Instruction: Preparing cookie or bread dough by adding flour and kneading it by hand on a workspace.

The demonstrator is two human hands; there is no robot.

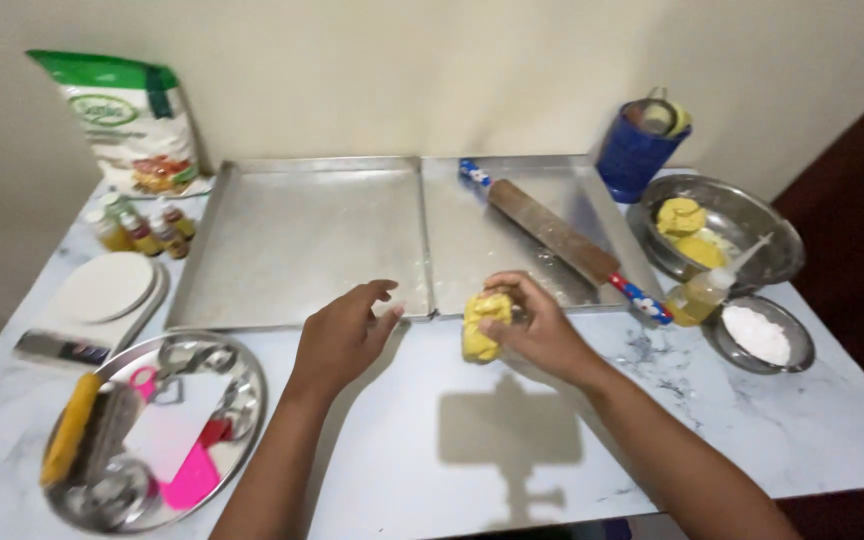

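On the white marbled bench [732,420], near the front edge of two metal baking trays, the right hand [542,330] has its grip closed around a lump of yellow dough [482,325], fingers curled over the top and thumb at the near side, holding it just above or against the bench surface (which of the two I cannot tell). The left hand [342,335] hovers just beside it, to the left, palm down, fingers spread and empty, touching nothing that shows.

Behind the hands lie the left tray [292,240] and the right tray [542,265], side by side and touching; a wooden rolling pin [562,238] with blue patterned handles rests diagonally across the right one. Further right stand a blue container [634,150], a steel bowl [767,235] with more yellow dough in it, a small bottle of yellow liquid [697,295] leaning at its rim, and a small dish of white powder [760,335]. At the left are a round steel plate [242,400] of cutters and pink tools, a white disc [102,285], small bottles [142,232] and a flour bag [132,120] against the wall.
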